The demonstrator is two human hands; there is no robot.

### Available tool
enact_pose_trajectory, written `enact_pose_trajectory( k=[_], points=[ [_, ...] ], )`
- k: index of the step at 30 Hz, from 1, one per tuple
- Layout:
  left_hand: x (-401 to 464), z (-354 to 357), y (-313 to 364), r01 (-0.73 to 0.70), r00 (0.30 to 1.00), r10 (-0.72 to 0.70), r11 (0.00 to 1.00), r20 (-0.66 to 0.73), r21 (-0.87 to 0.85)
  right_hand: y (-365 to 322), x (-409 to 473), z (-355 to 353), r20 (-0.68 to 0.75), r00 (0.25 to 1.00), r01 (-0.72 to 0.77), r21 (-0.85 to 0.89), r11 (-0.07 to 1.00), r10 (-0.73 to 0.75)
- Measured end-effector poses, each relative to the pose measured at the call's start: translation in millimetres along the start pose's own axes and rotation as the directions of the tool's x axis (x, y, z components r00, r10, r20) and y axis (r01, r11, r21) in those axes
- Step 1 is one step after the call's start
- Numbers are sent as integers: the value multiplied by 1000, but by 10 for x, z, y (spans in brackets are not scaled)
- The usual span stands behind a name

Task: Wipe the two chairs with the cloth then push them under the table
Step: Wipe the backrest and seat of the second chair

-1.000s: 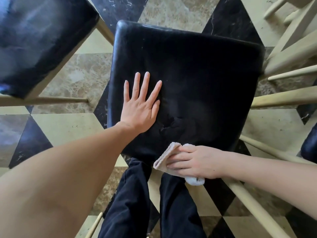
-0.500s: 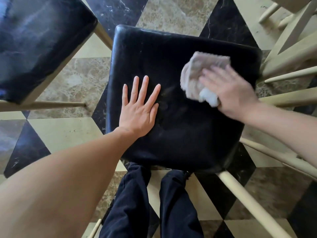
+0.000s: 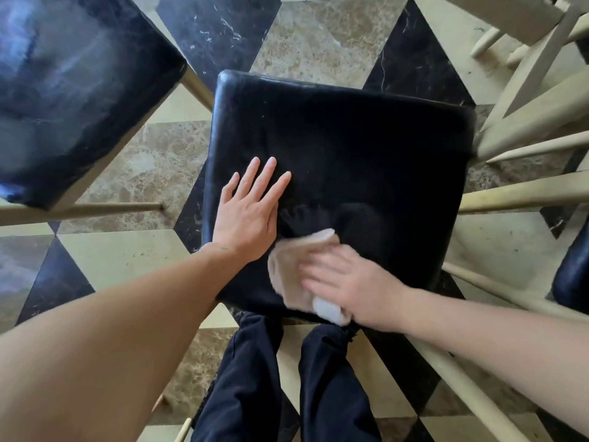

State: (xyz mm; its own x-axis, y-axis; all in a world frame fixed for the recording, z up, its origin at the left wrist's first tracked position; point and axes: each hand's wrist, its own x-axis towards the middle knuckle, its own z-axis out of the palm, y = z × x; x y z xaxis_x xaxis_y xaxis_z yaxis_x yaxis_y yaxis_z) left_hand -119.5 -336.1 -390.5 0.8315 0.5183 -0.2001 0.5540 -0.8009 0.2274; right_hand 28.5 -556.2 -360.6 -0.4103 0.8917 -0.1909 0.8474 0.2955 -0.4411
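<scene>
Black leather, a little dusty and scuffed, covers the seat (image 3: 350, 148) under both our hands. Our left hand (image 3: 248, 215) lies flat on it with the fingers stretched and slightly spread, holding nothing, only pressing the seat steady. Just to the right of it and nearer to us, almost touching its heel, our right hand (image 3: 347, 282) is closed on the beige cloth (image 3: 293, 266) and presses it against the near part of the seat; this hand is blurred, so we judge it is in the middle of a stroke.

The second chair (image 3: 76, 90) stands well to the left of our left hand and farther from us, also with a black seat, which looks dull and streaked; whether it is already wiped, we cannot tell. To the right of our right hand there are pale wooden legs and rails (image 3: 526, 193), and the edge of one more dark seat (image 3: 573, 269). The desk itself we cannot see for certain.

As we judge it, the task is in its first half: one seat is being wiped, both chairs stand out on the marble floor (image 3: 318, 39), and neither is pushed under yet. Wiping and both pushes remain.

We can read no brand, label or writing anywhere.
</scene>
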Motion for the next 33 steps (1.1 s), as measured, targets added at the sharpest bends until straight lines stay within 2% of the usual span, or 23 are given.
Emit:
enact_pose_trajectory(
  k=[5, 7, 8, 11, 13, 15, 17, 19, 20, 22, 24, 26, 28, 30, 33],
  points=[
    [-20, 41, 78, 32, 999, -32, 999, -10, -25, 66, -62, -12, 206, 928, 326, -49, 944, -310],
    [-23, 67, 94, 43, 999, -44, 998, -14, -38, 329, 91, -164, 213, 911, 375, -70, 924, -353],
    [-14, 73, 102, 57, 998, -58, 997, -21, -57, 504, 181, -256, 176, 926, 355, -99, 930, -334],
    [8, 60, 148, 125, 991, -130, 984, -31, -125, 1115, 437, -574, -37, 990, 126, -192, 973, -135],
    [20, 47, 174, 147, 988, -152, 977, -20, -154, 1496, 523, -778, -156, 981, -139, -158, 978, 114],
    [33, 43, 191, 143, 989, -146, 980, -12, -137, 1755, 523, -920, -185, 894, -423, -57, 904, 407],
    [43, 57, 188, 138, 990, -140, 986, -13, -98, 1803, 536, -956, -210, 764, -611, 70, 788, 611],
    [38, 88, 195, 136, 990, -138, 988, -26, -68, 1669, 575, -918, -228, 664, -696, 159, 700, 712],
    [26, 105, 188, 135, 990, -137, 989, -29, -51, 1567, 575, -871, -242, 647, -703, 181, 688, 723],
    [-3, 143, 171, 134, 990, -134, 991, -31, -19, 1327, 476, -720, -268, 693, -656, 150, 740, 669],
    [-11, 167, 153, 125, 992, -125, 992, -21, -9, 1080, 235, -516, -258, 802, -543, 62, 837, 539],
    [-4, 179, 146, 125, 992, -125, 992, -5, -3, 829, -67, -298, -196, 911, -362, 35, 931, 362],
    [3, 187, 149, 131, 991, -131, 991, -3, 9, 593, -406, -109, -89, 987, -131, 31, 991, 133],
    [3, 199, 149, 128, 992, -127, 991, -17, 26, 426, -804, 47, 37, 996, 80, -31, 996, -79],
    [-3, 227, 144, 118, 992, -115, 992, -56, 42, 391, -1354, 140, 193, 954, 252, -106, 962, -229]
  ],
)
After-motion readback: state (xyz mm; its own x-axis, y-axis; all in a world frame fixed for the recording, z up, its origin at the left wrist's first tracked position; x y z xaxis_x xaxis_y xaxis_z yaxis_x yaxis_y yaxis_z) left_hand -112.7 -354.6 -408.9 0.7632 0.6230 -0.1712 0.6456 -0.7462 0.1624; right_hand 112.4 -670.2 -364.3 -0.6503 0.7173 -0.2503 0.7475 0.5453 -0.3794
